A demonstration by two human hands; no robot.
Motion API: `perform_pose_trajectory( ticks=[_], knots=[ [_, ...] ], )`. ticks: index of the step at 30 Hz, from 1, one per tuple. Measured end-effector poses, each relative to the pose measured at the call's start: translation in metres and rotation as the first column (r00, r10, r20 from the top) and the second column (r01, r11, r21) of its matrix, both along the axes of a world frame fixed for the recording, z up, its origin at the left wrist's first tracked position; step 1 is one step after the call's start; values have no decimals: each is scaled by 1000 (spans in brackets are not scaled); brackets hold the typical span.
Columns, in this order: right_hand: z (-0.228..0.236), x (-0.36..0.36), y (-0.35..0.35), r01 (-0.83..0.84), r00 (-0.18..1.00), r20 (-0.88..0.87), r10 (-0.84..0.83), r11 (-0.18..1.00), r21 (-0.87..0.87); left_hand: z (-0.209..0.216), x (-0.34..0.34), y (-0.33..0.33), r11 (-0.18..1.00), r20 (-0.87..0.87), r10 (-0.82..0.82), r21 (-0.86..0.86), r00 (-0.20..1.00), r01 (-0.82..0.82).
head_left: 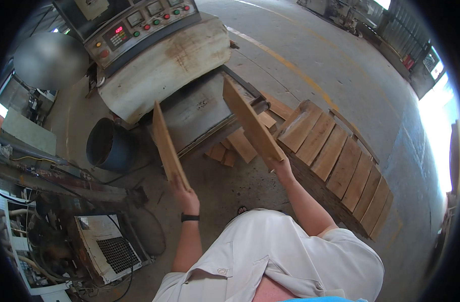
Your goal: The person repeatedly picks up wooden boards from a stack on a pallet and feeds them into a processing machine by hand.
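My left hand (183, 195) grips the near end of a wooden board (167, 148), which stands on edge and points away from me. A second wooden board (251, 123) is in my right hand (282, 167), also tilted up on edge. Each hand closes round its board's near end, though most of the fingers are hidden behind the wood. Both boards reach toward the metal bed (197, 113) of a machine, one at each side of it. Whether their far ends touch the bed I cannot tell. A black band circles my left wrist.
A control panel (139, 30) with coloured buttons tops the machine's pale hood (169, 60). Right of it, boards (331, 151) lie side by side on a stack. Loose wood pieces (240, 145) rest below the bed. A dark bucket (107, 146) and a vented metal box (106, 241) stand left.
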State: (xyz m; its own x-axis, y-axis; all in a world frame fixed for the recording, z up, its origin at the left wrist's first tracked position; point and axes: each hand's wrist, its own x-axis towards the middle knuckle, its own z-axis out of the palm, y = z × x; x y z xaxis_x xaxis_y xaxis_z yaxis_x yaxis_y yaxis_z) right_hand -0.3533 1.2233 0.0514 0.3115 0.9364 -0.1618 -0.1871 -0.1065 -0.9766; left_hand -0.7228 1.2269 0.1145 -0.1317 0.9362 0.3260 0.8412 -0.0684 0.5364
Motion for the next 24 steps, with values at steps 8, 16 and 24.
perform_pose_trajectory(
  ticks=[8,16,24],
  knots=[
    [10,-51,50,-429,207,961,186,900,-82,-61,31,39,891,-456,-116,-440,882,-110],
    [-35,-62,137,-574,-82,981,176,796,-191,-105,69,107,889,-543,-83,-420,836,-184],
    [-28,-46,235,-739,-39,940,338,623,-255,-91,75,164,817,-399,-170,-568,901,-98]
  ],
)
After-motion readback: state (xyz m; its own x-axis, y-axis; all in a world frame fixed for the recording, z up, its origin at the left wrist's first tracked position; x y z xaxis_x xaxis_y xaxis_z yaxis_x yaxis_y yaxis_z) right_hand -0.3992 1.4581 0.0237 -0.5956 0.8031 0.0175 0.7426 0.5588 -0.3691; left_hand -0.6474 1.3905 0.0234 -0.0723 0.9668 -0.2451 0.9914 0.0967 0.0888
